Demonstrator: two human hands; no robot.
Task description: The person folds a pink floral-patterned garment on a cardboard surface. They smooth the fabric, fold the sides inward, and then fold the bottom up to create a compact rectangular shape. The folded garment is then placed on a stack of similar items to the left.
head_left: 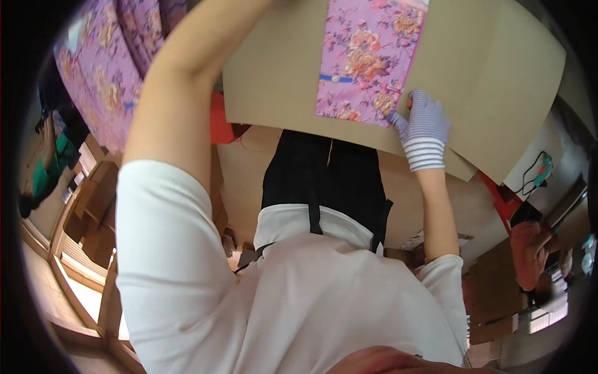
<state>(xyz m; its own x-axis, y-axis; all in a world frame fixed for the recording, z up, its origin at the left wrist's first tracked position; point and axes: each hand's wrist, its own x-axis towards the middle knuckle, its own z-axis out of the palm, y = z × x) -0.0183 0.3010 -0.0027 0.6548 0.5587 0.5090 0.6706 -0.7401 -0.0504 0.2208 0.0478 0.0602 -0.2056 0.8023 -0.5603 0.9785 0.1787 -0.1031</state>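
The gloved right hand (425, 128) touches the panel's lower right edge; whether the fingers pinch it cannot be told. The left hand lies beyond the upper frame edge. The floral panel (363, 59) rests flat on the brown board (271, 84).

A person in green (47, 169) appears at left, a corded teal object (545, 167) at right.
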